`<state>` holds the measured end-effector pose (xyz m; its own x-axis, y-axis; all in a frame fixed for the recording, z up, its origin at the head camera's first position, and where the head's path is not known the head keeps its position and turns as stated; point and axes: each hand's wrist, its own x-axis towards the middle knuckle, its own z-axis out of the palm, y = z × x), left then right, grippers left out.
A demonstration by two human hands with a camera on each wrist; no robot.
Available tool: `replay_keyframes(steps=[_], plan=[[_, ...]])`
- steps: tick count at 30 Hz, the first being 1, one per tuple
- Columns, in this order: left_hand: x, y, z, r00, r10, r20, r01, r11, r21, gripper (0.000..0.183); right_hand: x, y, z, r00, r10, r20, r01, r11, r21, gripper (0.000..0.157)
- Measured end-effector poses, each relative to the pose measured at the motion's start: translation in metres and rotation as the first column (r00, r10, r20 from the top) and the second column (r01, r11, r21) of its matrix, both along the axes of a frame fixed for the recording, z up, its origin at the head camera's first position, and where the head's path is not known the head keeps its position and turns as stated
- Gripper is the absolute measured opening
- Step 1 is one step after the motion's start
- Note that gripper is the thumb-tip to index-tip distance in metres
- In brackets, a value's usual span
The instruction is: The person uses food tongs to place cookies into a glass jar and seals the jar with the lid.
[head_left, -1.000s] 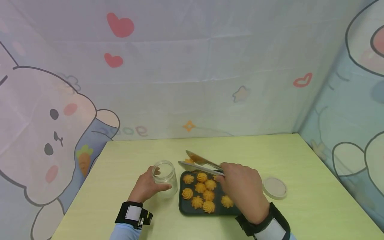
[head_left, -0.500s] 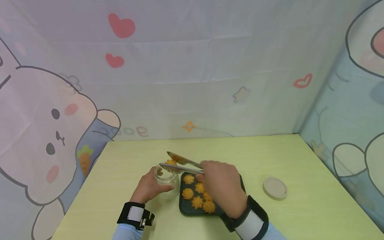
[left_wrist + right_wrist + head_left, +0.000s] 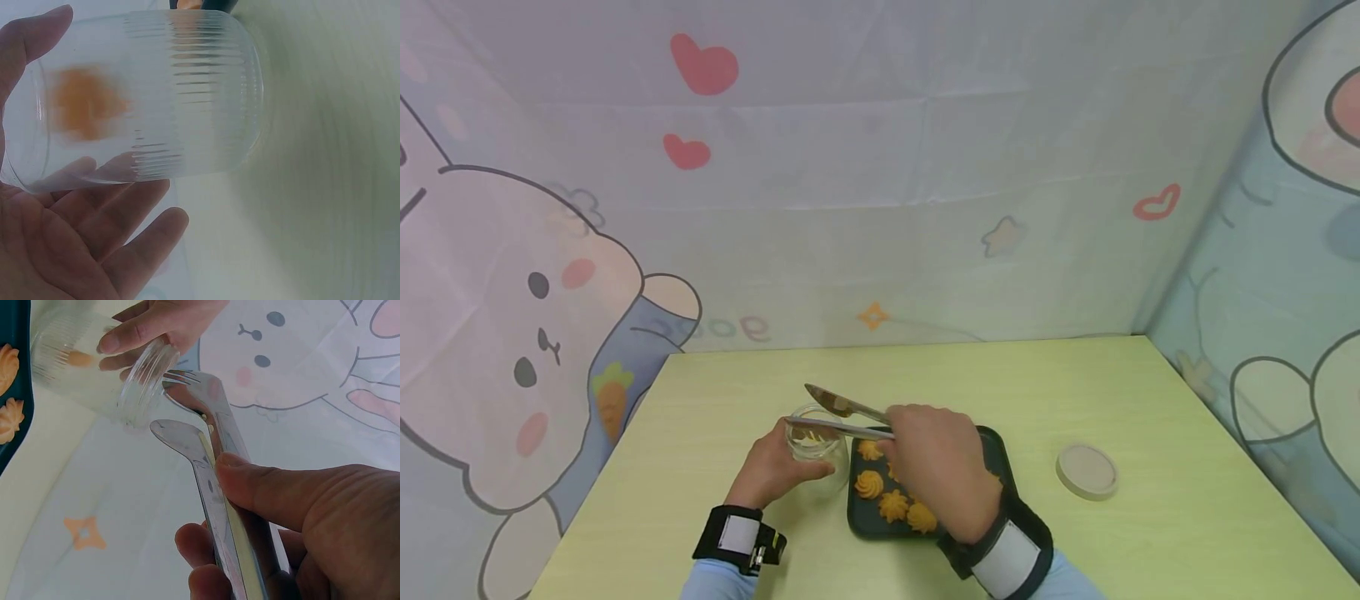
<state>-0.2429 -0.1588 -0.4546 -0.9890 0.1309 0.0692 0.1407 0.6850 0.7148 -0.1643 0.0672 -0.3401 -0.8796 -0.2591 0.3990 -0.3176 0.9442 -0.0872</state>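
My left hand point(image 3: 772, 468) grips a clear ribbed glass jar point(image 3: 815, 452) standing left of a dark tray point(image 3: 996, 457). In the left wrist view one orange cookie point(image 3: 84, 111) lies inside the jar point(image 3: 187, 94), with my fingers point(image 3: 112, 206) curled round the glass. My right hand point(image 3: 936, 471) holds metal tongs point(image 3: 838, 414), their tips just over the jar's mouth. The right wrist view shows the tongs point(image 3: 200, 431) slightly apart with nothing between them, beside the jar's rim point(image 3: 140, 378). Several swirl-shaped cookies point(image 3: 887, 500) lie on the tray, partly hidden by my right hand.
A round beige lid point(image 3: 1086, 471) lies flat on the yellow-green table point(image 3: 1075, 392), right of the tray. Cartoon-printed cloth walls point(image 3: 880, 208) close off the table's back and right sides. The near table edge is below my wrists.
My right hand carried a cookie in the tongs leftward from above the tray to the jar. The cookie now lies in the jar and the tongs are empty. The left hand kept hold.
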Motion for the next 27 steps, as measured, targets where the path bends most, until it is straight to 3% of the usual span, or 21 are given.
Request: replay_keyframes(steps=[18,27], plan=[[-0.001,0.000,-0.003,0.999,-0.004,-0.037,0.004,1.000,-0.005,0.085,0.003,0.027,0.001,0.996,-0.086,-0.005,0.085,0.996,-0.030,0.026],[-0.002,0.000,-0.004,0.999,-0.004,-0.047,0.003,1.000,-0.010,0.085,0.005,0.051,-0.002,0.988,-0.145,0.051,0.149,0.986,-0.073,0.022]])
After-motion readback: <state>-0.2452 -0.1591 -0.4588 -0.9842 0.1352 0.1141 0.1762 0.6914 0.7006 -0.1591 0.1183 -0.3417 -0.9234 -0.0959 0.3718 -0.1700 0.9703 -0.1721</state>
